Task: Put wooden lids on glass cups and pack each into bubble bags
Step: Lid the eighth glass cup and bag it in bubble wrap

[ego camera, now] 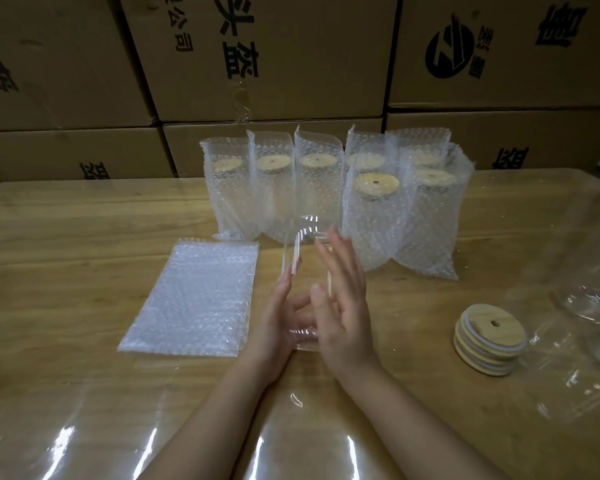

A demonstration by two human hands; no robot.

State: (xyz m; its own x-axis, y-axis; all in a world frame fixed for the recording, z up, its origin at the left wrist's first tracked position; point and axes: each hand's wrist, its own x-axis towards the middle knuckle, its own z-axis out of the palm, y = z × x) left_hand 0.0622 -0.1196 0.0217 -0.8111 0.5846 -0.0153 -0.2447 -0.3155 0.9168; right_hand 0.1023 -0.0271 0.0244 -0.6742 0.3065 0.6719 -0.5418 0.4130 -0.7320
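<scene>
— How many bagged cups are there?
— Seven. Five stand in the back row and two in front, and each shows one wooden lid on top.
— And bare glass?
— One glass cup, between two hands: the left hand and the right hand. There are more clear glasses at the right edge, too blurred to count.
— Loose lids?
— One stack of loose lids, four or five. The edges blur together.
— Empty bubble bags?
— One flat pile of bubble bags. I cannot tell how many are in it.
— Cartons?
— Six cardboard cartons, each partly in view, three above three.
</scene>
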